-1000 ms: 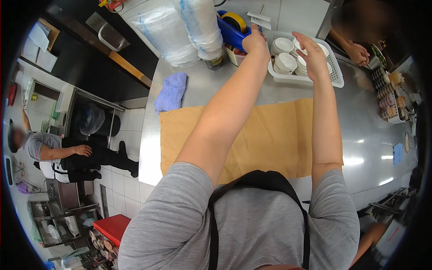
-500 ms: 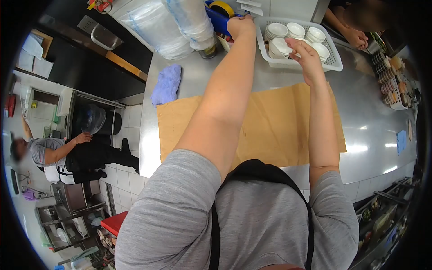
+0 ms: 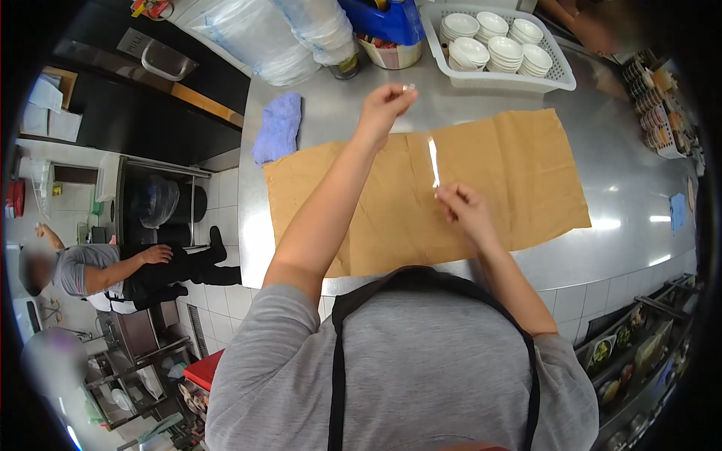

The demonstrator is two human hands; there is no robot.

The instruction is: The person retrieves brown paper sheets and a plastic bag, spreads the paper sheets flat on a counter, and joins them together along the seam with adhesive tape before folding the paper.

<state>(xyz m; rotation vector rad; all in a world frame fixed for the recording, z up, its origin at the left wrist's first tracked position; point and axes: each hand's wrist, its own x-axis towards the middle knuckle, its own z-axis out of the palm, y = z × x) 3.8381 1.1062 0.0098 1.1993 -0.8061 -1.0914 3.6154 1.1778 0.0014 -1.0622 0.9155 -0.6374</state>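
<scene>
A strip of clear, shiny tape (image 3: 433,159) stretches between my two hands above the brown paper (image 3: 519,173) on the steel table. My left hand (image 3: 386,109) pinches its upper end over the paper's far edge. Lower down and to the right, my right hand (image 3: 464,212) grips the other end above the middle of the paper. Beyond them, the blue tape dispenser (image 3: 391,22) rests on a tub (image 3: 391,54) of small items. A folded purple cloth (image 3: 278,128) lies by the paper's left corner.
A white basket (image 3: 500,81) with stacked white dishes stands at the back right. Plastic-wrapped stacks (image 3: 259,41) and a jar (image 3: 346,69) are at the back left. One person (image 3: 98,267) is at the far left; another person's arm shows at the top right.
My left hand has come away from the dispenser toward me. My right hand has moved down from beside the basket to above the paper. The tape strip now shows between them.
</scene>
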